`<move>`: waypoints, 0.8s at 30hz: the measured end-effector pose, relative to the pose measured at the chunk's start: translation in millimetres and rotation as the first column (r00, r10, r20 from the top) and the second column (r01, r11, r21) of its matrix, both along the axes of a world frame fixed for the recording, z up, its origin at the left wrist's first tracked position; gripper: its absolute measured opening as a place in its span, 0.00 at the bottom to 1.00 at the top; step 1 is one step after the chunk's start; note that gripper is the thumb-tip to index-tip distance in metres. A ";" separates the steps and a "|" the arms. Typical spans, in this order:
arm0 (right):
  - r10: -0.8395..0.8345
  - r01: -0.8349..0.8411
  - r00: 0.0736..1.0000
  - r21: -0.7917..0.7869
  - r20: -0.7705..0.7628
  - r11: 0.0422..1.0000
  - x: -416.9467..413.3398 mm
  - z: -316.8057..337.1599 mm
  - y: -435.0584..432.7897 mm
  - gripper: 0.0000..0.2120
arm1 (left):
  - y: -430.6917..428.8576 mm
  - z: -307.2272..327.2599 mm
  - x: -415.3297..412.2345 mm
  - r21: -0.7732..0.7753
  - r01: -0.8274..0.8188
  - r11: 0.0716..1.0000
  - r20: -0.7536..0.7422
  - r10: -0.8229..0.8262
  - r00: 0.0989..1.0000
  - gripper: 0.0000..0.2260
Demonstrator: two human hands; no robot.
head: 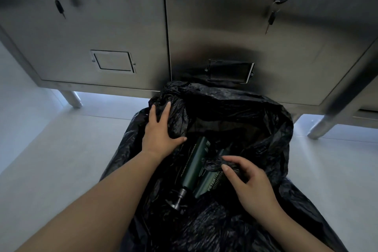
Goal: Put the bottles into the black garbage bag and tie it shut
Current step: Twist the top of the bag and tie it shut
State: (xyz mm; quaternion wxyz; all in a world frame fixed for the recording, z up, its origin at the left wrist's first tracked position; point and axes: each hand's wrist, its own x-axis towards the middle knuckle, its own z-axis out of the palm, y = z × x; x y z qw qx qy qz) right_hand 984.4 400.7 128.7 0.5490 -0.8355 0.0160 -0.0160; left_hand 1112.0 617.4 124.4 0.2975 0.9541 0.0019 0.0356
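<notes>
The floor (51,149) is pale, smooth and flat. A big black bag (225,231) sits on it in the middle, open at the top and all crinkly. Behind the bag a shiny metal cabinet (225,26) stands on the floor on thin metal legs (70,98). One leg is on the left and one is on the right.

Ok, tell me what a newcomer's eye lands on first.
The open black garbage bag fills the lower middle, on the floor before a steel cabinet. Two dark green bottles lie inside it. The left hand rests on its left rim; the right hand pinches a fold of plastic above them.
</notes>
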 end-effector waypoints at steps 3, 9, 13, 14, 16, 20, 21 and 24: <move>-0.012 0.012 0.999 0.015 -0.031 1.000 -1.7 -5.9 -5.7 0.09 | -1.0 -10.0 0.8 0.022 0.086 0.996 0.006 -0.086 0.996 0.44; -0.067 0.066 0.998 0.045 0.023 0.997 6.4 -8.0 -15.3 0.05 | 6.0 -21.0 -35.4 0.019 0.183 0.983 0.096 -0.184 0.978 0.29; -0.116 0.100 0.983 0.112 0.142 0.989 26.1 2.0 -11.5 0.05 | 25.1 1.0 -61.8 0.067 0.237 0.969 0.080 -0.242 0.967 0.27; -0.125 0.103 0.978 0.133 0.168 0.986 30.2 4.5 -10.4 0.05 | 28.9 8.5 -68.6 0.070 0.242 0.968 0.083 -0.248 0.965 0.27; -0.140 0.103 0.966 0.171 0.218 0.980 36.1 9.1 -8.4 0.05 | 34.3 23.9 -83.6 0.072 0.236 0.969 0.077 -0.241 0.967 0.26; -0.171 0.105 0.945 0.236 0.279 0.966 39.3 15.7 -9.7 0.05 | 36.6 51.0 -111.0 -0.041 0.168 0.985 0.037 -0.166 0.985 0.24; -0.179 0.109 0.942 0.248 0.282 0.963 39.0 16.2 -11.4 0.05 | 36.6 57.3 -116.5 -0.113 0.153 0.982 0.020 -0.152 0.988 0.23; -0.189 0.116 0.942 0.260 0.278 0.959 34.9 18.0 -20.0 0.06 | 35.0 77.6 -128.2 -0.368 0.115 0.923 -0.056 -0.145 0.988 0.22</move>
